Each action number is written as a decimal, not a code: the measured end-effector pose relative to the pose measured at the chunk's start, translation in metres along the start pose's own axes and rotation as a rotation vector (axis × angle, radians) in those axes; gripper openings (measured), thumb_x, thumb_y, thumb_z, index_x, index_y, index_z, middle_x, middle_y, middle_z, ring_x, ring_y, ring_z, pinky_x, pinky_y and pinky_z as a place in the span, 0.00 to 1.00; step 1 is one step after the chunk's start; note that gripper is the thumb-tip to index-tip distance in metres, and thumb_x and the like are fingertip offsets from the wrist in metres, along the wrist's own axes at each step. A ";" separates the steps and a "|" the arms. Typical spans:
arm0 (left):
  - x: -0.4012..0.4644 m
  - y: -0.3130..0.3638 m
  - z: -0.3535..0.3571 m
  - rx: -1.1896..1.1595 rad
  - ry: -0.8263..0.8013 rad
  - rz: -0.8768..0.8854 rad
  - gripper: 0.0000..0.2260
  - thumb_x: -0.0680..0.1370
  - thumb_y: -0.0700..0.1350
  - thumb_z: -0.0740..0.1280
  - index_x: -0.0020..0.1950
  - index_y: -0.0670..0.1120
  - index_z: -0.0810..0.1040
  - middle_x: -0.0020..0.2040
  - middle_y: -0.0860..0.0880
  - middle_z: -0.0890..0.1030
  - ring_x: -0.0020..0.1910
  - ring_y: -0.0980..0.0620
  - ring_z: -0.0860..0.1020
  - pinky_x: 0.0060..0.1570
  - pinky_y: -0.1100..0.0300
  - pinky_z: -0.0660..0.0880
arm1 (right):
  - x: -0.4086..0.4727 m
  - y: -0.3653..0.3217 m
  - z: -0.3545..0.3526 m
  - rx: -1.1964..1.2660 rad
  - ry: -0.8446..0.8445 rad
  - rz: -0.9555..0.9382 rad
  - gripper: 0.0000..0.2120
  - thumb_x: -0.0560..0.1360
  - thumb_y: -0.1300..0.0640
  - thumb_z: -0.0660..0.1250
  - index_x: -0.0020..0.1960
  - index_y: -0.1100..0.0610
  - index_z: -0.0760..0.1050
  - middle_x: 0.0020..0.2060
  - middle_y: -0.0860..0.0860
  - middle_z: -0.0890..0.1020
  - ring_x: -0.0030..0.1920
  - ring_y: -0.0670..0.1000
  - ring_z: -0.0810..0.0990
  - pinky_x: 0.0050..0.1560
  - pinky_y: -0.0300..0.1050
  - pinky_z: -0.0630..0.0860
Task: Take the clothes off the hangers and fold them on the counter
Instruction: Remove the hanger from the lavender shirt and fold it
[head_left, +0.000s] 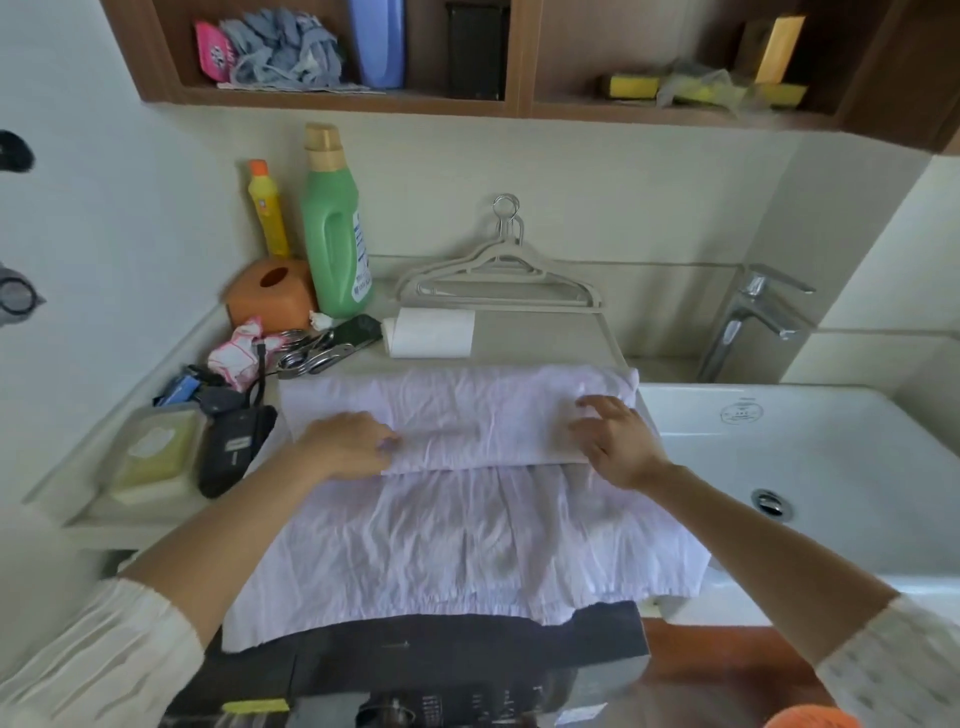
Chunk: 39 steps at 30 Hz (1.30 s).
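A pale lilac garment (467, 519) lies spread on the bench (545, 338), its far part folded over. Both hands rest flat on the fold: left hand (345, 444), right hand (615, 441). Empty hangers (498, 280) lie far behind.

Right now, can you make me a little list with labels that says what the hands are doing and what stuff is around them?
garment: pale lilac cloth spread on the counter, far edge folded toward the person
left hand: left hand lies flat on the fold's left end
right hand: right hand touches the fold's right end, fingers spread
hangers: empty hangers stacked by the back wall
behind cloth: white paper roll, green bottle, yellow bottle
right side: white sink with a tap
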<state>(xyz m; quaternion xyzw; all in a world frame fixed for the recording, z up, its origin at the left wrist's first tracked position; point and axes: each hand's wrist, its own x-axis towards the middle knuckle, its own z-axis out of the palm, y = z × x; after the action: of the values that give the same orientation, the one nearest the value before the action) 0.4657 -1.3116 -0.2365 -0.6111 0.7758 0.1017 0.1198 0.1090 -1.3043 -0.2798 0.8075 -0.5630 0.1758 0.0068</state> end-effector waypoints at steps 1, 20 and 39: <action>0.007 0.008 -0.004 -0.014 0.097 0.008 0.14 0.79 0.52 0.55 0.60 0.54 0.75 0.63 0.48 0.72 0.62 0.45 0.71 0.55 0.53 0.71 | 0.011 -0.013 -0.002 0.036 0.010 0.004 0.24 0.71 0.48 0.51 0.52 0.56 0.83 0.59 0.59 0.79 0.58 0.62 0.78 0.52 0.57 0.74; 0.083 -0.028 0.033 -0.058 0.160 -0.323 0.28 0.78 0.66 0.40 0.77 0.60 0.44 0.79 0.49 0.45 0.77 0.44 0.48 0.72 0.38 0.45 | 0.085 0.027 0.037 -0.117 -0.362 0.544 0.35 0.75 0.29 0.41 0.77 0.43 0.46 0.78 0.50 0.46 0.77 0.54 0.45 0.75 0.55 0.42; 0.120 -0.013 -0.035 -0.345 -0.110 -0.077 0.44 0.66 0.67 0.71 0.75 0.50 0.58 0.74 0.49 0.65 0.69 0.48 0.68 0.67 0.52 0.67 | 0.149 -0.004 0.005 -0.079 -0.647 0.278 0.32 0.76 0.43 0.61 0.77 0.48 0.54 0.74 0.48 0.62 0.75 0.55 0.59 0.71 0.66 0.43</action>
<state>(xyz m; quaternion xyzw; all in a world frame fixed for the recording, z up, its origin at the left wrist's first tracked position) 0.4495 -1.4362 -0.2405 -0.6454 0.7150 0.2621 0.0594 0.1592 -1.4396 -0.2406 0.7362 -0.6468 -0.1117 -0.1649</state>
